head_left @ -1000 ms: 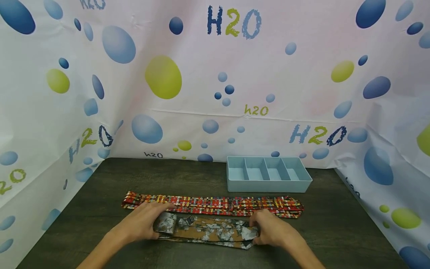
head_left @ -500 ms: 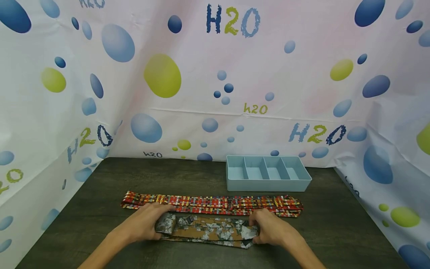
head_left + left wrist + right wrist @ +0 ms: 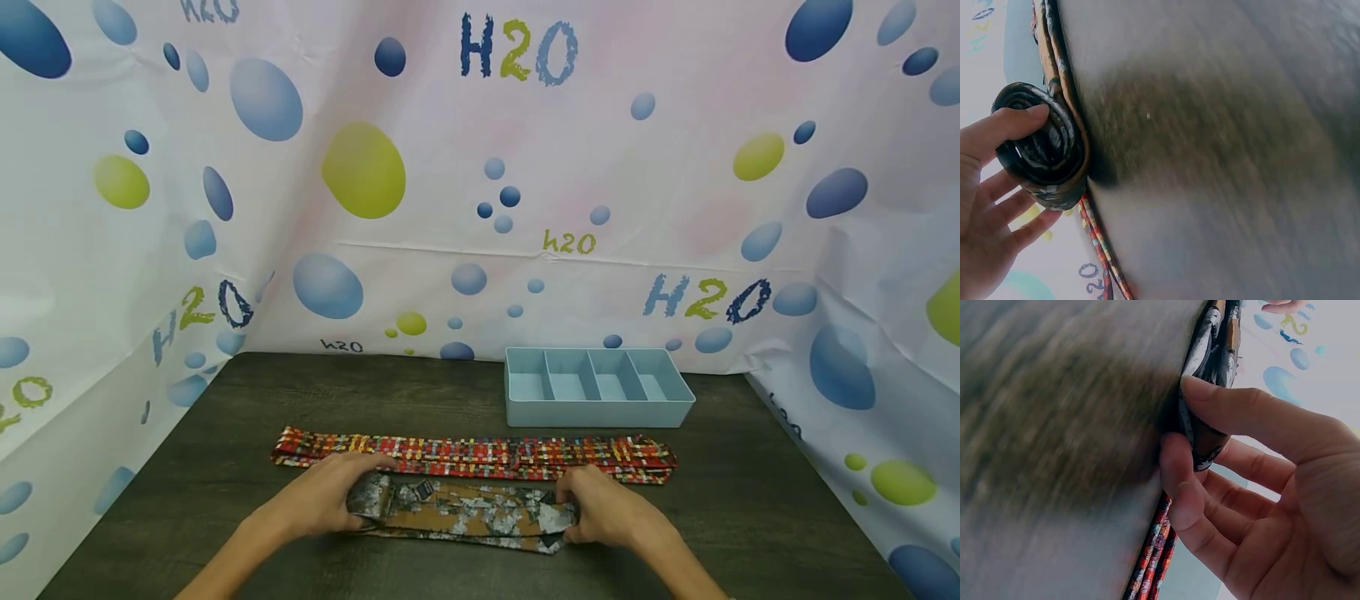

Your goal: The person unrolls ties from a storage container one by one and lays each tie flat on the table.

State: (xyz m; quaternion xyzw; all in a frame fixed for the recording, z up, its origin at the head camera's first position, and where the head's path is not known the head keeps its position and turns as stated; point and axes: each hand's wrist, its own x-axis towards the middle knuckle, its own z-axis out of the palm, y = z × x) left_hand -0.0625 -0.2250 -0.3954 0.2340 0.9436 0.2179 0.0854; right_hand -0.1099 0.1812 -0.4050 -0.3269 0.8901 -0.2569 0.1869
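A brown necktie [image 3: 465,512] with a grey-white floral print lies folded lengthwise on the dark table, its left end wound into a roll. My left hand [image 3: 322,496] grips that roll [image 3: 1041,147]; in the left wrist view the thumb presses on the coiled side and the fingers curve round behind. At the other end, my right hand [image 3: 603,508] pinches the necktie's folded right end [image 3: 1207,434] between thumb and fingers. Just behind lies a red, yellow and black checked necktie [image 3: 480,454], folded into a long strip, its front edge partly hidden by both hands.
A pale blue box [image 3: 600,412] with several compartments stands at the back right of the table [image 3: 360,387]. White cloth [image 3: 435,150] printed with blue and green dots and H2O lettering rises behind and along both sides.
The rolled left end has turned slightly and shifted a little to the right under my left hand. My right hand holds its place at the other end.
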